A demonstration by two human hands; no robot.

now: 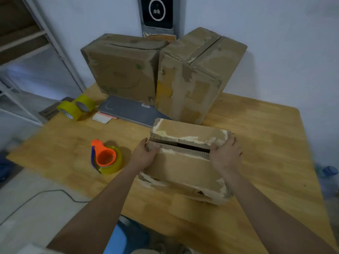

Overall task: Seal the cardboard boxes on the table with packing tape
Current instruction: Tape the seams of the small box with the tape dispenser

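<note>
A worn small cardboard box (185,167) sits near the table's front, its two top flaps nearly closed with a dark gap between them. My left hand (145,154) grips the box's left end at the flap seam. My right hand (226,154) grips the right end, fingers curled over the far flap's corner. To the left of the box lies a yellow tape roll on an orange dispenser (107,158), untouched. Two taller cardboard boxes (124,66) (194,74) stand side by side at the back of the table.
Two spare yellow tape rolls (77,107) lie at the table's left rear corner. A dark flat pad (128,110) and a white slip lie before the tall boxes. The wooden table (266,143) stands against a white wall; shelving is at left, a cable on the floor.
</note>
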